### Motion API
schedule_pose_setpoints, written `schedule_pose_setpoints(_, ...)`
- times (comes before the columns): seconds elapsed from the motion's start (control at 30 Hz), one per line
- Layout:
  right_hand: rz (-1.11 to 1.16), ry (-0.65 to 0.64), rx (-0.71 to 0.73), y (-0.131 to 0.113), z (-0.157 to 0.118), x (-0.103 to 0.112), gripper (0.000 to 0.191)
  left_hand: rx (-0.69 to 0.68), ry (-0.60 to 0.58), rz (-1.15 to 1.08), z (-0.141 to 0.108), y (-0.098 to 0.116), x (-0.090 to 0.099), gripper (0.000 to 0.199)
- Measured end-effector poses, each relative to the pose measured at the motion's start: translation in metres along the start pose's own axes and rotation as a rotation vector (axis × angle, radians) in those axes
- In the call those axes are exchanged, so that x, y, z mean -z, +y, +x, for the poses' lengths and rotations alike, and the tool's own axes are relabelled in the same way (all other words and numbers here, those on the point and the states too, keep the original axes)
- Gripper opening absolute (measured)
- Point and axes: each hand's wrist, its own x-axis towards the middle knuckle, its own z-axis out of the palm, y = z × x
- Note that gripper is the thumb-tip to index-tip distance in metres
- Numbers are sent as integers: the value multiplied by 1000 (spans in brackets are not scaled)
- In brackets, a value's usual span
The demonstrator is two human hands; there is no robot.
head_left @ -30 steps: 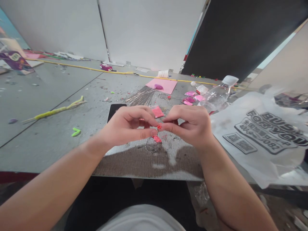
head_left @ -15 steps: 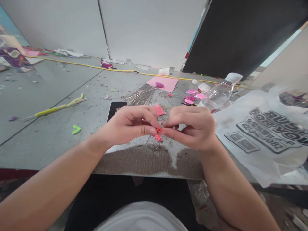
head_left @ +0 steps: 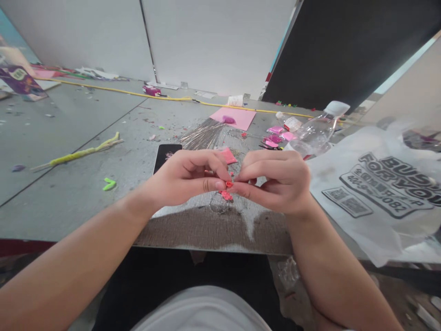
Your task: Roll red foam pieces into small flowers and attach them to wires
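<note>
Between the fingertips of both hands is a small red piece (head_left: 229, 184), shaped like a little rose. My left hand (head_left: 193, 178) pinches it from the left, and my right hand (head_left: 274, 180) has thumb and forefinger closed on its right side. Just below the fingers, more coral-red bits (head_left: 226, 196) lie by a tangle of thin wire (head_left: 219, 204) on the table. Behind the hands rests a coral-pink packet (head_left: 228, 156). A dark phone (head_left: 166, 155) is partly hidden behind my left hand.
Thin metal wires (head_left: 201, 134) reach onto a pink sheet (head_left: 237, 117) holding a purple lump. Right stand a clear bottle (head_left: 319, 131), pink packets (head_left: 274, 138) and a white plastic bag (head_left: 382, 197). Left lie a yellow-wrapped bundle (head_left: 81, 155) and a green piece (head_left: 109, 184).
Both hands keep their pinch on the small red piece, with only a tiny shift of the fingers. The view has moved very slightly.
</note>
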Motion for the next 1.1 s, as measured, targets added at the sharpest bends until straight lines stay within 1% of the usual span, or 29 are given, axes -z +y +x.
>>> schedule_pose_setpoints(0.17, 2, -7, 3, 1, 0, 0, 23, -8, -1, 13, 1, 1, -1, 3)
schedule_pose_setpoints(0.3, 27, -15, 21, 1, 0, 0, 22, -13, 10, 22, 2, 2, -2, 7)
schedule_pose_setpoints(0.5, 14, -21, -46, -3, 0, -1, 27, 8, 28, 33, 1, 1, -2, 11)
schedule_pose_setpoints(0.6, 1, -19, -59, -3, 1, -1, 24, 24, 27, 43, 1, 1, -1, 11)
schedule_pose_setpoints(0.73, -11, -11, -68, -1, 1, 0, 23, -1, 21, 49, 2, 2, 0, 9)
schedule_pose_setpoints(0.87, -19, 15, -87, 1, 1, 0, 25, -12, 35, 25, 2, 2, 1, 3)
schedule_pose_setpoints(0.97, -39, 39, -104, 0, 2, 0, 26, -22, 37, -6, 2, 2, 0, 7)
schedule_pose_setpoints(1.1, -45, 76, -77, 1, 3, -1, 27, -12, 57, -31, 2, 4, -2, 7)
